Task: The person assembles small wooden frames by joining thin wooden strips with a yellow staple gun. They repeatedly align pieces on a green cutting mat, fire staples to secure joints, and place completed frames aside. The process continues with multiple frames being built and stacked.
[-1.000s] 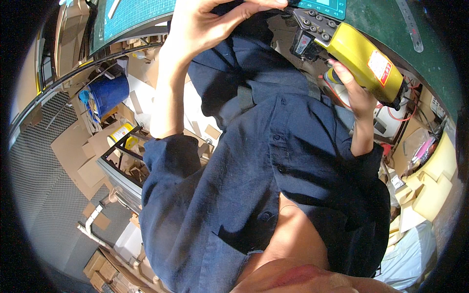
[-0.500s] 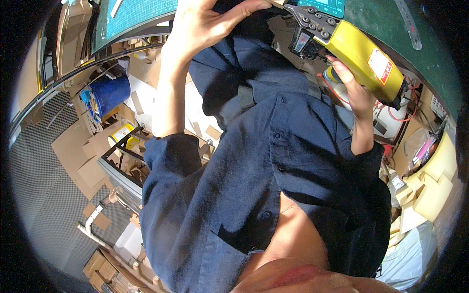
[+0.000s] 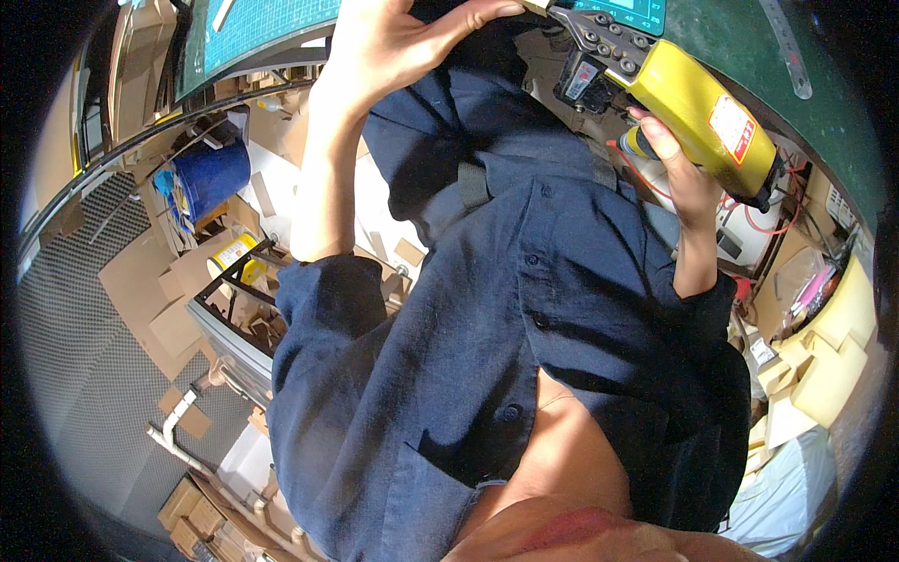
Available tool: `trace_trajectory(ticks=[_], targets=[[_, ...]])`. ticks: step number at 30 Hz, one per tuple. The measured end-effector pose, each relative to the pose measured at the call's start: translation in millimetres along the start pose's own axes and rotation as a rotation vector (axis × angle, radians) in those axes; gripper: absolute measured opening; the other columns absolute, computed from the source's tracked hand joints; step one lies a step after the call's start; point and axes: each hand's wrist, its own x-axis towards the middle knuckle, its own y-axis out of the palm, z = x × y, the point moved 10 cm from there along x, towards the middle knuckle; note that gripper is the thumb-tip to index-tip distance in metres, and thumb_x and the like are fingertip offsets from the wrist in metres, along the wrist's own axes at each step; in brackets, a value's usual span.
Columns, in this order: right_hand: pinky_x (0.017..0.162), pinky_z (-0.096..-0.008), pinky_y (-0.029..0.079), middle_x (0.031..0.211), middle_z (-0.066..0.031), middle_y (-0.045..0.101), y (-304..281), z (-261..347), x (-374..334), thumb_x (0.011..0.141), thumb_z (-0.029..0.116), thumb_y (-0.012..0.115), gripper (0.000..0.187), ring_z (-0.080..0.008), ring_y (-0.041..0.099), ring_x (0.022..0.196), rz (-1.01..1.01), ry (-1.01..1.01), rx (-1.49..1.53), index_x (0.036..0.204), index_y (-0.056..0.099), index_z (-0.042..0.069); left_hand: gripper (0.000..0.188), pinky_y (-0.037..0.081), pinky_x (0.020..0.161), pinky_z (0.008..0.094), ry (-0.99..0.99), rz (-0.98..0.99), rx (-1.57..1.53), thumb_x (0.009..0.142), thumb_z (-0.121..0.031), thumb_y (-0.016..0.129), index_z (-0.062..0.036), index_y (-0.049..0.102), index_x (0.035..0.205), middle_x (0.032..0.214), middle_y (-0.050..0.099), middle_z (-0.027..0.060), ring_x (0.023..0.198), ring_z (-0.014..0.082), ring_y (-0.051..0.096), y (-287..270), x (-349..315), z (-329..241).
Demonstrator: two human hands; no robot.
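Left hand (image 3: 386, 51): thumb at pale piece (image 3: 537, 4); finger closure cannot be told. Right hand (image 3: 688, 180): gripping yellow tool (image 3: 676, 86), red-and-white printed label (image 3: 732, 129) above-right.

Against the grip of the right hand (image 3: 688, 183), the tool (image 3: 707, 103) is showing a smooth casing like glossy plastic, and its label (image 3: 732, 128) is shining like coated paper. Up and left of the grip, the bolted head (image 3: 607, 43) is showing dull metal. Farther above and right, the ruler (image 3: 791, 58) is looking like smooth metal. Below and left, the shirt (image 3: 449, 309) is showing matt, creased cloth. Well left, the bucket (image 3: 211, 178) is looking like smooth plastic, the cardboard (image 3: 131, 272) is appearing matt, and the floor mat (image 3: 84, 375) rough.
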Motion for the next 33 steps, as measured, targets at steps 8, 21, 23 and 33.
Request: trace_trajectory(ticks=[8,21,23,33], targets=[[0.096,-0.0322,0.051,0.115,-0.0078,0.076,1.1,3.0,-2.3,0.095,0.018,0.074,0.029,-0.0197,0.07,0.105,-0.033,-0.04,-0.003,0.118,0.073,0.001,0.041,0.062,0.088,0.0353,0.021,0.0,0.025,0.088,0.008,0.075,0.0007,0.059,0.125,0.109,0.067,0.0135,0.101,0.0239,0.074,-0.2,2.1,-2.3],[0.093,-0.0318,0.052,0.114,-0.0088,0.076,-0.4,1.8,-3.4,0.097,0.019,0.071,0.027,-0.0196,0.071,0.1,0.022,-0.154,-0.223,0.12,0.074,0.004,0.039,0.062,0.087,0.0345,0.011,-0.015,0.019,0.087,0.007,0.076,0.0014,0.06,0.122,0.109,0.066,0.013,0.101,0.0232,0.074,-0.4,1.4,-2.9],[0.091,-0.0309,0.052,0.112,-0.0078,0.076,-1.0,9.4,-1.3,0.096,0.018,0.072,0.028,-0.0181,0.071,0.097,-0.008,-0.203,-0.232,0.119,0.074,0.003,0.038,0.062,0.087,0.0341,0.009,-0.011,0.044,0.087,0.007,0.076,0.0013,0.06,0.122,0.108,0.066,0.0125,0.101,0.0228,0.073,-0.5,1.9,-3.9],[0.081,-0.0294,0.055,0.103,-0.0028,0.076,-12.4,-1.3,-4.3,0.093,0.017,0.076,0.027,-0.0131,0.07,0.092,-0.115,0.087,0.093,0.115,0.074,0.002,0.035,0.061,0.08,0.032,0.023,0.016,0.113,0.088,-0.001,0.077,0.0004,0.06,0.118,0.103,0.065,0.0118,0.092,0.0206,0.072,0.6,9.6,-10.0]])
